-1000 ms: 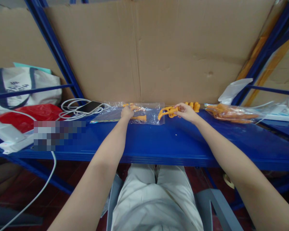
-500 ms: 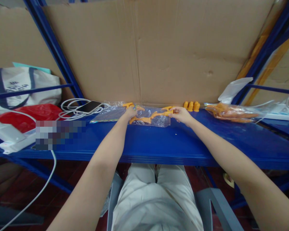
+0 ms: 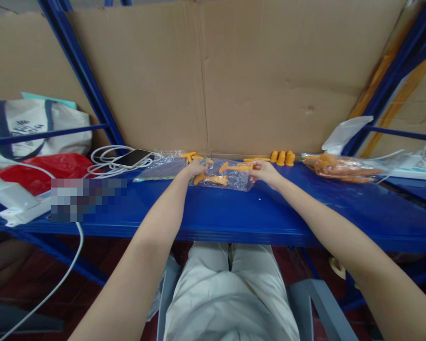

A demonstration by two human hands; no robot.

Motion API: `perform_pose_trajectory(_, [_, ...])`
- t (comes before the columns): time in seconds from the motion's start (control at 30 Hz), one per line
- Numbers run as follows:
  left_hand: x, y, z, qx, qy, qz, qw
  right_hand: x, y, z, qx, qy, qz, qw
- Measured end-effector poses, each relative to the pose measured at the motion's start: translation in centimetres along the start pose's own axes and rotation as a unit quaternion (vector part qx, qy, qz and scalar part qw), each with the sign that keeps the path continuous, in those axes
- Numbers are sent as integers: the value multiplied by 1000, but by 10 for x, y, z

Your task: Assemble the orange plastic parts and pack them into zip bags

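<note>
A clear plastic bag (image 3: 234,179) with orange plastic parts inside lies on the blue shelf (image 3: 234,213) against the cardboard back. My left hand (image 3: 195,167) is closed on the bag's left end, next to an orange part (image 3: 216,180) inside it. My right hand (image 3: 264,171) pinches a long orange part (image 3: 236,167) that lies over the bag's right side. A few small orange pieces (image 3: 281,157) stand upright in a row just right of that hand. More orange parts (image 3: 193,156) lie behind my left hand.
A phone (image 3: 133,157) rests on coiled white cable at the left, with a red bag (image 3: 53,166) and a white tote (image 3: 35,125) beyond. A second bag of orange parts (image 3: 341,166) lies at the right. Blue rack posts frame both sides.
My right hand has carried the long orange part leftward from beside the bag to over it. My left hand has shifted slightly right and drawn the bag's end with it.
</note>
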State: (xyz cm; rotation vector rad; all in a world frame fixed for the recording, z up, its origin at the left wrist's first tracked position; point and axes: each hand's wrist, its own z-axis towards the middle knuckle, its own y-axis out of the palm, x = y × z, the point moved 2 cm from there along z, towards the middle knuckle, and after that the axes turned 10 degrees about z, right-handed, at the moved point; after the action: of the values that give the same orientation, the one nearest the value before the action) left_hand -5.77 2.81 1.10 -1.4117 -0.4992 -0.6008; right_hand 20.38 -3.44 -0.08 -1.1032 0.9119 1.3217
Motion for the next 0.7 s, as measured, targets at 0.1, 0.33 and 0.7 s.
perform_pose_trajectory(0.1, [2,1,-3,-25,16,12,999,1,1,1,-30,-10,-33,999])
perform_pose_trajectory(0.33, [2,1,-5,-67,26,-14,997,15,3,7,-112,-31,-45,992])
perform_pose_trajectory(0.7, [11,5,-5,-78,57,13,995,22,9,9,-79,-110,-66,989])
